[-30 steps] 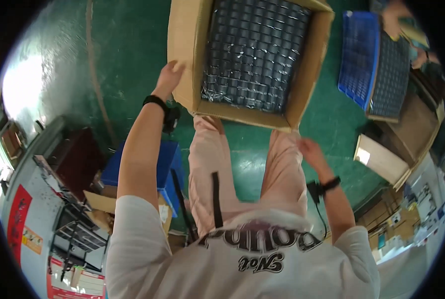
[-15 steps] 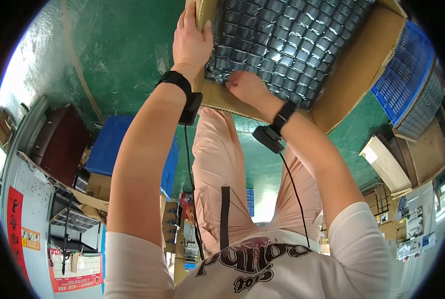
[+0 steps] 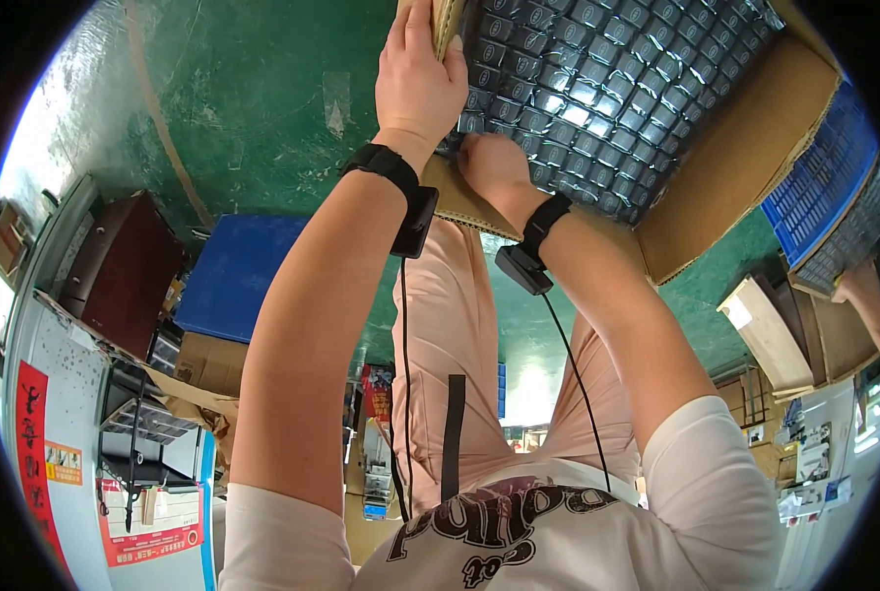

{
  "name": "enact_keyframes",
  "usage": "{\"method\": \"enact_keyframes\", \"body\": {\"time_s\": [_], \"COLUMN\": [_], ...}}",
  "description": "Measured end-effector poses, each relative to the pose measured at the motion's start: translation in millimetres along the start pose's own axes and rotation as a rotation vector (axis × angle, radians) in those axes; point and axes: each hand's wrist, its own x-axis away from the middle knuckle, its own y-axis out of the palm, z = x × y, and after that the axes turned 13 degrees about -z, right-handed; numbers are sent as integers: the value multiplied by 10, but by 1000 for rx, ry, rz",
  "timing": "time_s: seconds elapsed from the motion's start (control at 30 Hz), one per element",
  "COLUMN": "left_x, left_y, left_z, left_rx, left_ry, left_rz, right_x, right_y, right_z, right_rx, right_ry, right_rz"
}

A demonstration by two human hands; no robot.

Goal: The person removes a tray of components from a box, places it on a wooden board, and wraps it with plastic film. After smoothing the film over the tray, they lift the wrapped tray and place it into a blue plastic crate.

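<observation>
A big open cardboard box [image 3: 745, 158] sits on the green floor in front of me. Inside it lies a dark tray [image 3: 617, 89] of several small shiny black parts in rows. My left hand [image 3: 418, 84] grips the box's left wall edge, fingers curled over the top. Over the near rim, my right hand [image 3: 494, 163] reaches into the box and rests on the near corner of the tray; whether it grips anything is hidden. Both wrists wear black bands with small devices and cables.
A blue crate [image 3: 824, 187] with more dark trays stands to the right of the box. A blue bin [image 3: 228, 276] and a dark brown cabinet [image 3: 115, 271] are at the left. Cardboard boxes [image 3: 784, 330] and cluttered shelves lie at the right.
The box has come closer and larger in view. My right hand moved from my side up into the box; my left hand shifted up along the box's left wall.
</observation>
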Motion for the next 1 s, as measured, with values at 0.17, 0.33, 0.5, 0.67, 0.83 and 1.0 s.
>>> {"method": "enact_keyframes", "body": {"time_s": [0.17,0.33,0.5,0.67,0.83,1.0], "left_x": [35,22,24,16,15,37], "left_y": [2,-4,18,8,33,20], "left_z": [-75,-58,-68,-27,-30,-85], "left_rx": [-5,-24,-32,18,4,-15], "left_ry": [8,12,25,18,33,40], "left_rz": [12,18,18,-6,8,23], "right_x": [114,121,60,-50,-64,21], "right_y": [-174,-132,-97,-37,116,-30], "right_z": [50,108,-146,-205,-19,66], "right_rx": [-167,-136,-60,-60,-56,-244], "right_ry": [4,-73,-93,53,-67,-248], "right_rz": [-24,92,40,3,241,276]}}
